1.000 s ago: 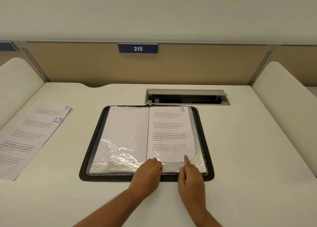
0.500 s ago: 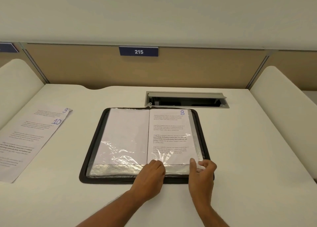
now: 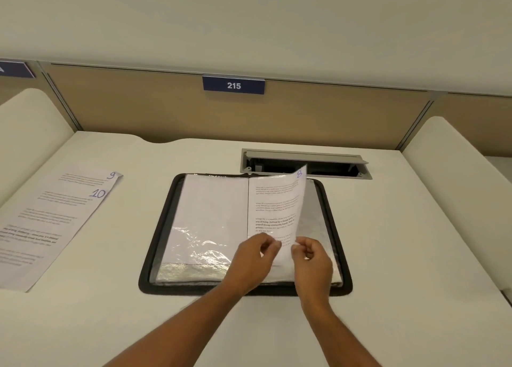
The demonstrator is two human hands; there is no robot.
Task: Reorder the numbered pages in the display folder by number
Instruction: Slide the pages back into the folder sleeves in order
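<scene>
Your display folder (image 3: 163,228) lies open on the desk (image 3: 388,255). Your right hand (image 3: 313,258) pinches the near edge of page 8 (image 3: 277,208), lifting it, and your left hand (image 3: 249,261) pinches beside it. Pages 9 and 10 (image 3: 55,214) lie well to the left.

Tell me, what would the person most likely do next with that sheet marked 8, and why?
Probably carry page 8 over to the loose pages 9 and 10 on the left. The right hand pinches its lifted right edge, the left hand is at its bottom edge, and it curls up off the folder.
</scene>
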